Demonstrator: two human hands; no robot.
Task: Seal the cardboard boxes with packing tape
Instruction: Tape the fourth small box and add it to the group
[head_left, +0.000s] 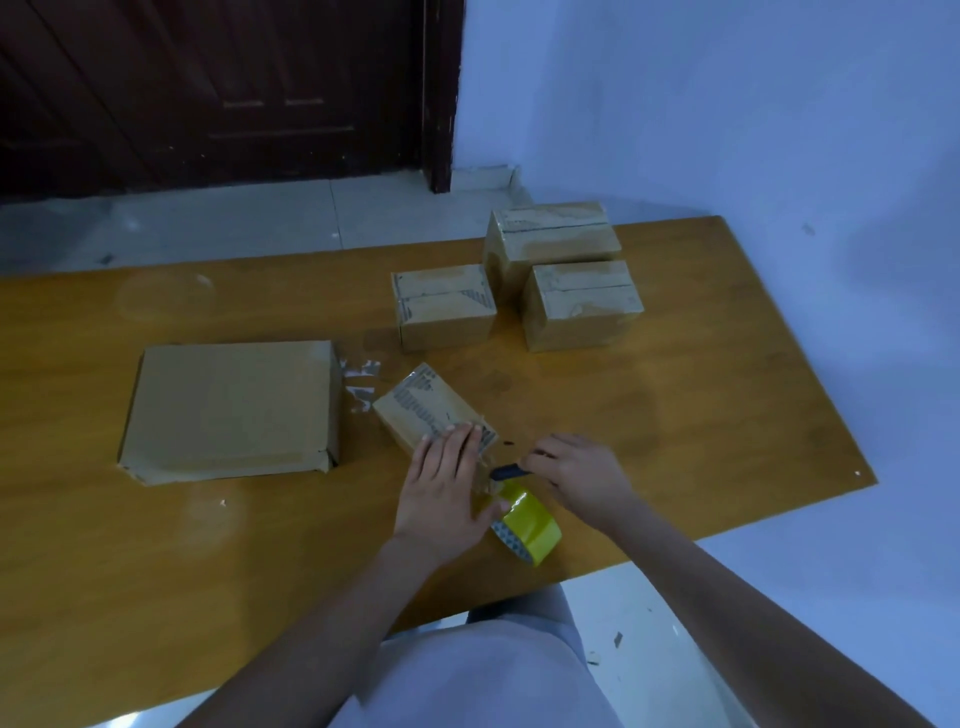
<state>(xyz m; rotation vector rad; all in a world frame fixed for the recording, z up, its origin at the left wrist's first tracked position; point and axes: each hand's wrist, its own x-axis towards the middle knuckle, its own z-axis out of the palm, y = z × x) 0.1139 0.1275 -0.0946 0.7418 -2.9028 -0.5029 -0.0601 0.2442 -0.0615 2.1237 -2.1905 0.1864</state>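
- Cardboard boxes on the table (156, 322): five in all. Three small ones stand grouped toward the far right, a large flat box (228, 410) lies to the left, and one small box (426, 410) sits near the front edge under the person's hands.
- Progress, as I judge it: the far box (550, 239), the middle box (441, 306) and the right-hand box (582, 304) each show a glossy strip over the top seam and appear sealed. The small box is mid-seal. The large flat box shows some sheen along its right edge, but whether it is fully taped I cannot tell.
- Left hand (441, 488): fingers straight and close together, pressing flat on the near end of the small box, holding it down.
- Right hand (576, 473): fingers curled round a small dark tool (509, 472), probably a cutter, its tip pointed at the tape running from the box to the roll.
- Tape roll (527, 525): yellow, on edge just beside the left hand, touching or nearly touching the thumb.
- Remaining, in my estimate: sever the tape, smooth the loose end down, then check the large flat box.
- Condition of the small box: plain brown card, turned at an angle to the table edge, with dark hatched print along its top; the surface looks worn and crinkled near the hands.
- Noted: scraps of torn tape (363, 382) stuck to the table between the large flat box and the small one.
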